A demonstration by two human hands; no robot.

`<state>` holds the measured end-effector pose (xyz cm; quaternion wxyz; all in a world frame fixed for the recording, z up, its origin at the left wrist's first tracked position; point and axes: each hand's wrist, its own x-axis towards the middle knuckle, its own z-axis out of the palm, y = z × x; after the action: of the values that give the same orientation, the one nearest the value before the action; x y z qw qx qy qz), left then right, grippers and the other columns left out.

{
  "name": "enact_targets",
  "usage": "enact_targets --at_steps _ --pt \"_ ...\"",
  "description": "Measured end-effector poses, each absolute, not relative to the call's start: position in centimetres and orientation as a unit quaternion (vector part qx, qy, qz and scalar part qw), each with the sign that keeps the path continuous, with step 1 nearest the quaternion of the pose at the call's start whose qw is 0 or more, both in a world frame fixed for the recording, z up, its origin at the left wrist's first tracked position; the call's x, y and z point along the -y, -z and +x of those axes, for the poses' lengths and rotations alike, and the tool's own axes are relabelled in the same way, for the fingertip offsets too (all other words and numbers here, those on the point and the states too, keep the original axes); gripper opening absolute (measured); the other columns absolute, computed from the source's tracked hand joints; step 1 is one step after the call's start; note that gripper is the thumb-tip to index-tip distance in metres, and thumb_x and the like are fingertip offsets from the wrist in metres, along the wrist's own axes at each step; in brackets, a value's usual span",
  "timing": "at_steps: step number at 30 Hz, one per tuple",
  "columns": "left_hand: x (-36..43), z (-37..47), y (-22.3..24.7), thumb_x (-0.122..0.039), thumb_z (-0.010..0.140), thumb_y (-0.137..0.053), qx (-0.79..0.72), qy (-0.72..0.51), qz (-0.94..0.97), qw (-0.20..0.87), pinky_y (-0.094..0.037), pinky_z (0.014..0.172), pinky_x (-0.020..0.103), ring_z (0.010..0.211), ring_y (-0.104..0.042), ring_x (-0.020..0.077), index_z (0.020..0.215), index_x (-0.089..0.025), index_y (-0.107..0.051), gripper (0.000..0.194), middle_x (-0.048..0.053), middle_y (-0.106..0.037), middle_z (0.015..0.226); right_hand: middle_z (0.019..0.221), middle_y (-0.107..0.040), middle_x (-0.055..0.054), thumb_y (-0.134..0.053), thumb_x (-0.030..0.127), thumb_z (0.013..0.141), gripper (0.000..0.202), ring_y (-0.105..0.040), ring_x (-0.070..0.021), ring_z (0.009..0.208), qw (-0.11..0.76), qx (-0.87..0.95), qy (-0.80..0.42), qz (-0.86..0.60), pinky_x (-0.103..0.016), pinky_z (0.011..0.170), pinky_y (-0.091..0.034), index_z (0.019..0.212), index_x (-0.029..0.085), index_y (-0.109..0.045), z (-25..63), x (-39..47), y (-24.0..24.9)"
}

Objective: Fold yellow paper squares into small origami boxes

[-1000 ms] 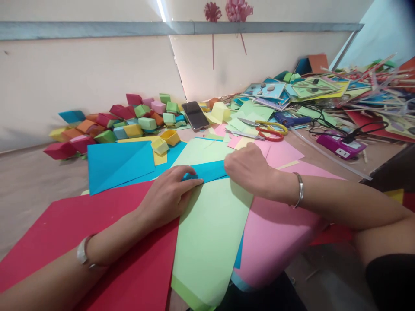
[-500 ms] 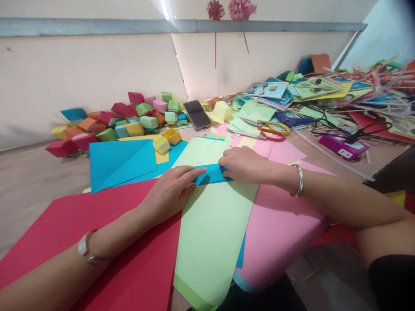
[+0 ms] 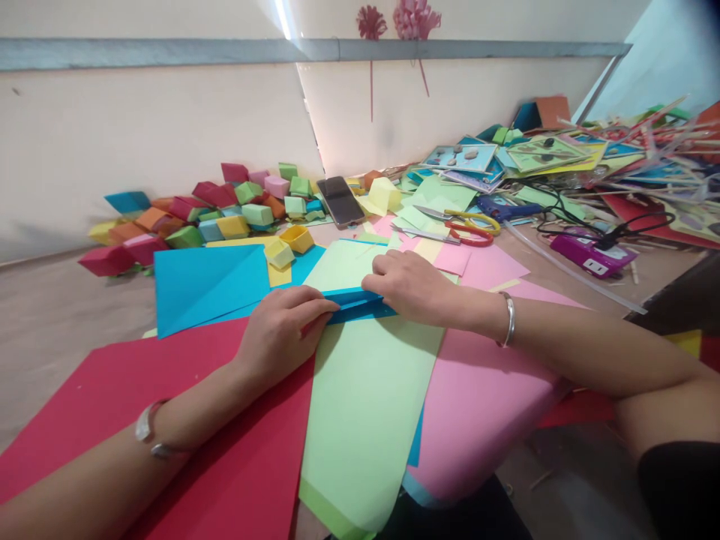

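Note:
A narrow folded strip of blue paper (image 3: 354, 305) stretches between my two hands, its long edge lifted so a fold gapes open. My left hand (image 3: 284, 319) pinches the strip's left end between thumb and fingers. At the other end, my right hand (image 3: 408, 289) grips it with curled fingers that hide the tip. Beneath the strip lies a long light green sheet (image 3: 360, 405). A red sheet (image 3: 225, 435) spreads under my left forearm, and a pink sheet (image 3: 478, 405) is under my right.
Behind my left hand lies a large blue sheet (image 3: 211, 285). Small folded paper boxes (image 3: 196, 214) in many colours are heaped against the wall. A phone (image 3: 340, 201), scissors (image 3: 469, 229), a blue glue gun (image 3: 506, 206) and a purple power strip (image 3: 593, 253) lie farther back.
The blue strip's near edge has been raised from flat into an opened fold. My right hand has shifted slightly left, and my left fingers have curled from stretched out into a pinch.

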<state>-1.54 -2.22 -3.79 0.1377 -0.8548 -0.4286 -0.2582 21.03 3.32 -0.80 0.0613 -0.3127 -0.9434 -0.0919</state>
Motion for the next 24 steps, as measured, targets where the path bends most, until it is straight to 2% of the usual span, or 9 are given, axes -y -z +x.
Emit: enact_targets --at_steps 3,5,9,11,14,19,24 --pt "2.2 -1.6 3.9 -0.029 0.097 -0.048 0.423 0.239 -0.862 0.143 -0.049 0.063 0.032 0.075 -0.067 0.0206 0.085 -0.019 -0.076 0.032 0.009 -0.075 0.088 0.106 -0.057 -0.013 -0.041 0.01 0.096 0.024 -0.04 -0.0175 0.081 0.093 0.952 0.102 -0.273 -0.032 0.064 -0.02 0.101 0.015 -0.064 20.9 -3.2 1.2" --pt "2.3 -1.5 3.8 -0.029 0.097 -0.046 0.421 0.221 -0.869 0.138 -0.048 0.062 0.031 0.075 -0.068 0.0207 0.084 -0.019 -0.076 0.034 0.009 -0.076 0.088 0.112 -0.057 -0.014 -0.043 0.011 0.096 0.024 -0.04 -0.0185 0.085 0.092 0.954 0.103 -0.267 -0.032 0.065 -0.021 0.098 0.015 -0.066 21.0 -3.3 1.2" --pt "2.3 -1.4 3.7 -0.028 0.098 -0.045 0.422 0.192 -0.879 0.115 -0.047 0.062 0.03 0.076 -0.067 0.0196 0.084 -0.019 -0.076 0.035 0.009 -0.076 0.088 0.099 -0.059 -0.012 -0.051 0.009 0.09 0.021 -0.038 -0.0178 0.081 0.033 0.95 0.067 -0.302 -0.031 0.063 -0.021 0.079 0.013 -0.069 21.1 -3.6 1.0" --pt "2.2 -1.4 3.8 -0.027 0.098 -0.044 0.428 0.187 -0.877 0.112 -0.047 0.063 0.03 0.075 -0.066 0.0193 0.084 -0.019 -0.076 0.036 0.008 -0.075 0.086 0.093 -0.059 -0.011 -0.052 0.01 0.089 0.022 -0.037 -0.0172 0.078 0.024 0.946 0.045 -0.322 -0.031 0.062 -0.022 0.076 0.013 -0.07 21.1 -3.7 0.9" --pt "2.2 -1.4 4.0 -0.026 0.097 -0.042 0.435 0.189 -0.874 0.104 -0.047 0.063 0.03 0.074 -0.064 0.0191 0.083 -0.018 -0.075 0.037 0.008 -0.073 0.083 0.096 -0.059 -0.011 -0.053 0.015 0.09 0.024 -0.04 -0.0182 0.082 0.046 0.938 0.026 -0.343 -0.031 0.064 -0.024 0.076 0.014 -0.072 21.1 -3.7 0.9" --pt "2.5 -1.3 3.9 -0.025 0.098 -0.04 0.455 0.202 -0.865 0.064 -0.046 0.06 0.029 0.07 -0.062 0.0182 0.08 -0.017 -0.072 0.038 0.008 -0.071 0.079 0.119 -0.058 -0.013 -0.06 0.026 0.09 0.019 -0.047 -0.0231 0.102 0.063 0.929 -0.043 -0.362 -0.032 0.078 -0.034 0.084 0.015 -0.074 21.3 -4.0 1.0" --pt "2.8 -1.3 3.8 -0.035 0.097 -0.042 0.506 0.184 -0.842 0.027 -0.04 0.053 0.027 0.065 -0.058 0.0189 0.075 -0.018 -0.068 0.038 0.006 -0.065 0.072 0.114 -0.061 -0.014 -0.058 0.027 0.09 0.021 -0.053 -0.023 0.1 0.047 0.924 -0.084 -0.369 -0.033 0.082 -0.039 0.081 0.012 -0.07 21.5 -4.4 1.2"
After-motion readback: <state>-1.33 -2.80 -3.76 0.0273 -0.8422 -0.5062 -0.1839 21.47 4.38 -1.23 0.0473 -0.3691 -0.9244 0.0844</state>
